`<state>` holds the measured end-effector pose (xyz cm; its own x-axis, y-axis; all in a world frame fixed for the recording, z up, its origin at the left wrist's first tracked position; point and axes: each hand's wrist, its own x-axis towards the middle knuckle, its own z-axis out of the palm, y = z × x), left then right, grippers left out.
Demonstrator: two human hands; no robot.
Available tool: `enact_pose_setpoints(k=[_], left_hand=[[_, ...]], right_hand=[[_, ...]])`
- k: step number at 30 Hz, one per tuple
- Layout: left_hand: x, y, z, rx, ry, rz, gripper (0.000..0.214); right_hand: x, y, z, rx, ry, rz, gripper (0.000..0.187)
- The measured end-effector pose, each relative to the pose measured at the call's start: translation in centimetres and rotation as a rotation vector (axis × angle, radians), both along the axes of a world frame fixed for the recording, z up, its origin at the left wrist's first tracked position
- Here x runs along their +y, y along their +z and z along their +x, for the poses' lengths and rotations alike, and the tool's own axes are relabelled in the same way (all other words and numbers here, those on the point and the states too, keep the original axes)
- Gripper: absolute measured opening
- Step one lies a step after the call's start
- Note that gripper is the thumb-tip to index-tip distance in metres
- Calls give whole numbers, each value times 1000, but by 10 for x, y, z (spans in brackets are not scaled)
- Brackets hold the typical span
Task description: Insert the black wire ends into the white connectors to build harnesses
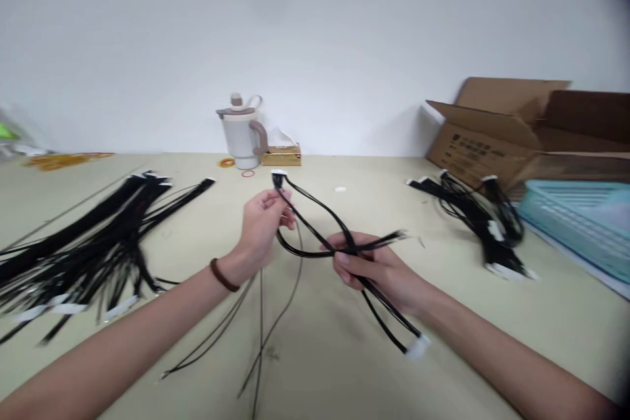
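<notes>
A black wire harness [315,231] with white connectors is held between both hands above the table. My left hand [263,226] is closed on it just below the upper white connector [278,172]. Around the crossing point of its strands, my right hand [377,269] pinches the wires. Loose strand ends stick out to the right past those fingers. Another white connector [417,346] hangs from the lower right end. Several thin wires [262,335] trail down below my left hand toward the near side of the table.
A large pile of black harnesses [113,230] lies on the left. To the right is a smaller harness bundle [472,216], beside a teal basket [571,226] and an open cardboard box [482,144]. A lidded cup [241,134] and tissue box [283,156] stand along the wall.
</notes>
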<state>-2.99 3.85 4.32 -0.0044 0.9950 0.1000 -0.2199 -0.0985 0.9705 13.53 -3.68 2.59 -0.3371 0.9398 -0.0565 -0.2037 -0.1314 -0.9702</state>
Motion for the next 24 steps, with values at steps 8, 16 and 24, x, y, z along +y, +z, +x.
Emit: enact_pose_setpoints(k=[8, 16, 24], left_hand=[[3, 6, 0, -3, 8, -18, 12], [2, 12, 0, -13, 1, 1, 6], [-4, 19, 0, -24, -15, 60, 6]], right_hand=[[8, 0, 5, 116, 147, 41, 34], [7, 5, 7, 219, 249, 83, 30], [6, 7, 8, 253, 310, 101, 32]])
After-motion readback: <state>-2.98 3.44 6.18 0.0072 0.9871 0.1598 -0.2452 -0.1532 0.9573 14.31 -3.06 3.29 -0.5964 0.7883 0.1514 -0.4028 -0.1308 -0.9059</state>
